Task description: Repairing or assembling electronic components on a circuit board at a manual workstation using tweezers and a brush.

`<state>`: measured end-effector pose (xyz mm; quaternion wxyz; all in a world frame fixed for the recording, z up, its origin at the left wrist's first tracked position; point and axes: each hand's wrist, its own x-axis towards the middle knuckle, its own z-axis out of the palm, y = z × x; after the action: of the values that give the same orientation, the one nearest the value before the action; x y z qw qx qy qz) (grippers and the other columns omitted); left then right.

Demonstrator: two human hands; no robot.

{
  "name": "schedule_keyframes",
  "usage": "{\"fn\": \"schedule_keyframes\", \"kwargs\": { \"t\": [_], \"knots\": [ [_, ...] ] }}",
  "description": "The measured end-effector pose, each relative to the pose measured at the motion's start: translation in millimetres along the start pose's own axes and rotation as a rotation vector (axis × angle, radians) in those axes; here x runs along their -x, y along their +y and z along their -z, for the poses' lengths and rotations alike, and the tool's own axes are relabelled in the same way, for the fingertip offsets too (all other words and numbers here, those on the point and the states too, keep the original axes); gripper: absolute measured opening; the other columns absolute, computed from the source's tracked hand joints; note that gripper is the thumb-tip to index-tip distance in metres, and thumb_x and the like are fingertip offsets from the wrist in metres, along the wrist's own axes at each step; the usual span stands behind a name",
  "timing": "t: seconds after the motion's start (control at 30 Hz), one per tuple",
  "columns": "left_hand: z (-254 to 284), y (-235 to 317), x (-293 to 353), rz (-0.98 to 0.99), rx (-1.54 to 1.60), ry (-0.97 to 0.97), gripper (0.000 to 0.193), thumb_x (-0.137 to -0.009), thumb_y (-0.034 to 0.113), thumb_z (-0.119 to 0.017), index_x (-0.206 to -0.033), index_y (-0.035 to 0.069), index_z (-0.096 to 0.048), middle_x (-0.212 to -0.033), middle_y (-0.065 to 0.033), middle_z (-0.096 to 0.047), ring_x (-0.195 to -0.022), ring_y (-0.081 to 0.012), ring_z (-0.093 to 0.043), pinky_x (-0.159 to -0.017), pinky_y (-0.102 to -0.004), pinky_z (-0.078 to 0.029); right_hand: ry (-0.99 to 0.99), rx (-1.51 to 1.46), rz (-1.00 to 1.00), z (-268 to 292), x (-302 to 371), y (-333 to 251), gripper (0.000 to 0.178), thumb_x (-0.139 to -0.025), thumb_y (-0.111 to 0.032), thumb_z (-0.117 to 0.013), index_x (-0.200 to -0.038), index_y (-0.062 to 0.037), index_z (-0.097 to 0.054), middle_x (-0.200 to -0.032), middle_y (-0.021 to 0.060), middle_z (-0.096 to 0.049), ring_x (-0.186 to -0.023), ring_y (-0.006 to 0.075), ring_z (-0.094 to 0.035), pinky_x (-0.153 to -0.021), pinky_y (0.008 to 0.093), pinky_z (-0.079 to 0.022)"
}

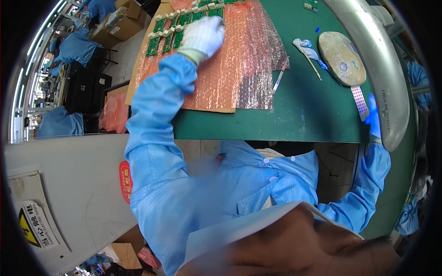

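My left hand (202, 37), in a white glove, reaches over the near rows of green circuit boards (185, 19) with white connectors. Its fingers look curled in, and whatever they may hold is hidden beneath the glove. The boards lie in rows on pink bubble wrap (216, 78). At the table's right edge, my right hand (373, 118) looks bright blue and is partly covered by a silver lamp-like arm (391, 78). Its fingers are too blurred and hidden to read. Close to it lies a white strip with pink dots (360, 102).
A round, stained stone-like pad (341, 59) rests on the green table (294, 122). Left of it are a crumpled white cloth (305, 48), a thin stick (313, 66) and a white strip (278, 82). Another small board (311, 6) lies far back. A grey cabinet (78, 170) stands at left.
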<state>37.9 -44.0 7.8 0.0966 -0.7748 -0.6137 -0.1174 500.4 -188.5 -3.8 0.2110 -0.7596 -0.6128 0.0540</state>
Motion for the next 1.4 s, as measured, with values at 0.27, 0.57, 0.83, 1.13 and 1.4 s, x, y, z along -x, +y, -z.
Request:
{"fn": "schedule_keyframes", "kwargs": {
  "t": [0.27,0.57,0.83,1.13,1.4],
  "knots": [
    [-14.4,-51.4,-45.3,-0.052,-0.270,-0.037,0.036,-0.092,0.047,-0.054,-0.110,0.019,-0.067,-0.115,-0.0091,-0.068,-0.110,-0.0302,-0.061,-0.093,-0.0473,-0.042,-0.055,-0.084,0.860,-21.6,-4.8,-96.1,0.028,-0.084,-0.016,-0.070,-0.109,-0.0051,-0.061,-0.079,0.0163,-0.065,-0.070,0.0356,-0.064,-0.059,0.0430,-0.048],
    [101.0,55.1,-12.7,-0.162,0.116,-0.116,0.049,-0.090,0.054,-0.051,-0.097,0.010,-0.070,-0.096,-0.0142,-0.071,-0.093,-0.0322,-0.067,-0.084,-0.0431,-0.050,0.568,-0.088,1.284,-17.9,2.5,-185.4,0.040,-0.078,-0.026,-0.075,-0.110,-0.0130,-0.054,-0.118,0.0147,-0.063,-0.105,0.0354,-0.063,-0.087,0.0444,-0.054],
    [75.4,75.2,19.0,-0.318,0.607,-0.295,0.050,-0.095,0.053,-0.049,-0.102,0.006,-0.067,-0.093,-0.0176,-0.066,-0.091,-0.0316,-0.064,-0.081,-0.0378,-0.049,0.065,-0.121,1.254,-20.1,-5.6,-175.2,0.019,-0.084,-0.016,-0.073,-0.095,-0.0086,-0.060,-0.080,0.0048,-0.069,-0.068,0.0228,-0.067,-0.060,0.0329,-0.053],
    [54.0,85.2,12.8,-0.309,0.302,-0.131,0.050,-0.092,0.057,-0.053,-0.086,0.009,-0.065,-0.084,-0.0148,-0.066,-0.084,-0.0319,-0.065,-0.071,-0.0400,-0.049,0.445,-0.808,0.418,-54.6,-24.2,-152.6,0.020,-0.081,-0.009,-0.078,-0.090,-0.0044,-0.060,-0.082,0.0063,-0.063,-0.071,0.0133,-0.060,-0.062,0.0286,-0.049],
    [60.1,124.3,-12.1,-0.121,0.126,-0.214,0.054,-0.088,0.062,-0.049,-0.088,0.012,-0.070,-0.084,-0.0158,-0.069,-0.082,-0.0358,-0.068,-0.071,-0.0491,-0.051,0.479,-0.504,0.811,-52.4,-12.0,-164.9,0.019,-0.075,0.002,-0.074,-0.088,-0.0068,-0.063,-0.084,0.0131,-0.065,-0.071,0.0272,-0.066,-0.063,0.0352,-0.051]
  ]
}}
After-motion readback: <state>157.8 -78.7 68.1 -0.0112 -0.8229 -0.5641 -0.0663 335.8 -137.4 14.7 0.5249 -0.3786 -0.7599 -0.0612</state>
